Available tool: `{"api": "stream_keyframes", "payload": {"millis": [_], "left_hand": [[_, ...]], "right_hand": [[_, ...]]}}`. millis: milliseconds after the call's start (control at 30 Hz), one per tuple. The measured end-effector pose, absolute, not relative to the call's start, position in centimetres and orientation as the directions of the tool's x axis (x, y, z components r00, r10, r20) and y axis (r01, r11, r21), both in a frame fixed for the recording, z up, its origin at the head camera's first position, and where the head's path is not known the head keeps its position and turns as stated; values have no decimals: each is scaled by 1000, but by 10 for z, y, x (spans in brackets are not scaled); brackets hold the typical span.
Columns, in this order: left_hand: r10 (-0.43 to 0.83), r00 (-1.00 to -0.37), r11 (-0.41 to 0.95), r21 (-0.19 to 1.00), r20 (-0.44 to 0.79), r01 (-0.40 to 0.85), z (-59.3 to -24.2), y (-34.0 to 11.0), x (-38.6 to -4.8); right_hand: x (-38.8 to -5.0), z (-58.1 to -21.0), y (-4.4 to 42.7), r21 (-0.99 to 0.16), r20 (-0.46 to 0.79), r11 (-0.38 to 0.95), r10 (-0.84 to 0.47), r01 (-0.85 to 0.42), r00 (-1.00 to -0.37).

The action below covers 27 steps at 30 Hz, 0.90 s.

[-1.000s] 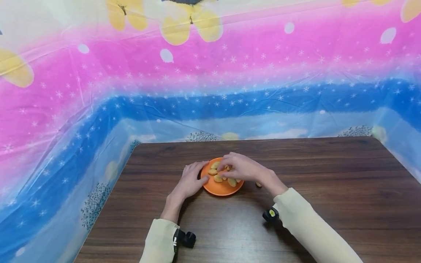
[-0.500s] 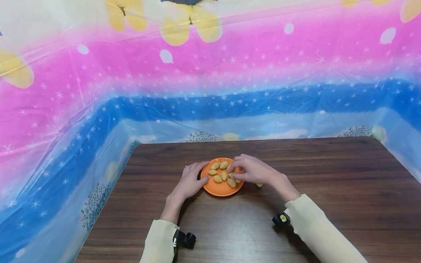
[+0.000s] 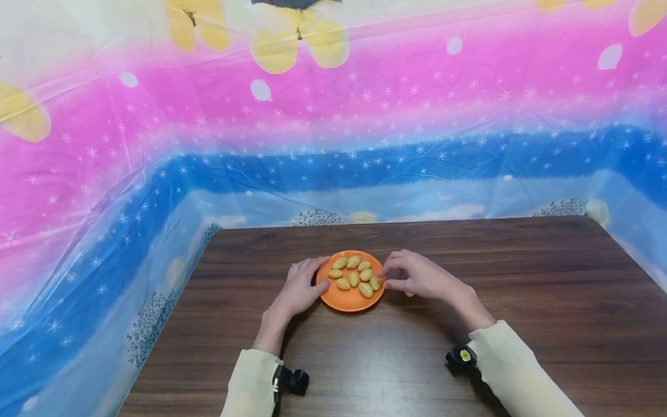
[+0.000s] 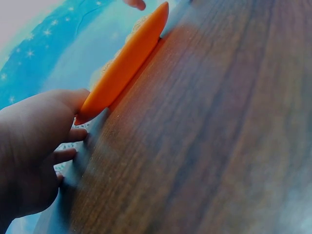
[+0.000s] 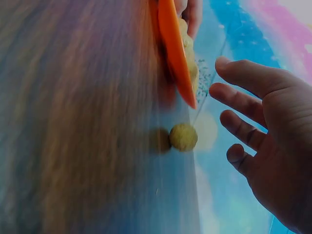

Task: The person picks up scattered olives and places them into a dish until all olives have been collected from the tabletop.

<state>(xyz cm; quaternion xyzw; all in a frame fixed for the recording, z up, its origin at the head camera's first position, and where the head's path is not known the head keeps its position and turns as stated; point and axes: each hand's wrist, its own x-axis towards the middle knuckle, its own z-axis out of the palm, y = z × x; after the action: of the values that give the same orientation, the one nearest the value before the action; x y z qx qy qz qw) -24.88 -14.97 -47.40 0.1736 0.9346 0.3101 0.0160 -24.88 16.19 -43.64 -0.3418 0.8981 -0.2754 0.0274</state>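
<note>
In the head view an orange plate (image 3: 346,301) holds several tan oval pieces (image 3: 353,279) with rough surfaces, which look like nuts in their shells. My left hand (image 3: 301,288) holds the plate's left rim, its thumb over the edge; in the left wrist view the other fingers reach past the rim beside the table. At the right rim hovers my right hand (image 3: 419,275), fingers loosely bent and apart with nothing between them. Under that hand another such piece (image 5: 184,137) lies on the table, right of the plate; the head view shows only a bit of it.
The dark wood table (image 3: 333,359) extends on all sides of the plate. Behind and to its left hangs a pink and blue printed cloth (image 3: 312,168). Black wrist cameras (image 3: 299,382) sit at both sleeves.
My right hand has drawn back to the right from over the plate to its right rim, uncovering the pieces there. The left hand and the plate have stayed in place.
</note>
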Motion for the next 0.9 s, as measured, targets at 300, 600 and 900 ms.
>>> {"api": "stream_keyframes", "payload": {"millis": [300, 600, 900], "left_hand": [[326, -942, 743, 595, 78, 306, -474, -150, -247], [322, -945, 751, 591, 61, 294, -472, -148, -250], [336, -939, 746, 587, 76, 314, -473, -148, -250]], "right_hand": [[-245, -443, 178, -528, 127, 636, -596, -563, -793], [-242, -448, 194, -568, 83, 637, -586, -521, -806], [-243, -454, 202, -573, 43, 656, -575, -492, -817]]}}
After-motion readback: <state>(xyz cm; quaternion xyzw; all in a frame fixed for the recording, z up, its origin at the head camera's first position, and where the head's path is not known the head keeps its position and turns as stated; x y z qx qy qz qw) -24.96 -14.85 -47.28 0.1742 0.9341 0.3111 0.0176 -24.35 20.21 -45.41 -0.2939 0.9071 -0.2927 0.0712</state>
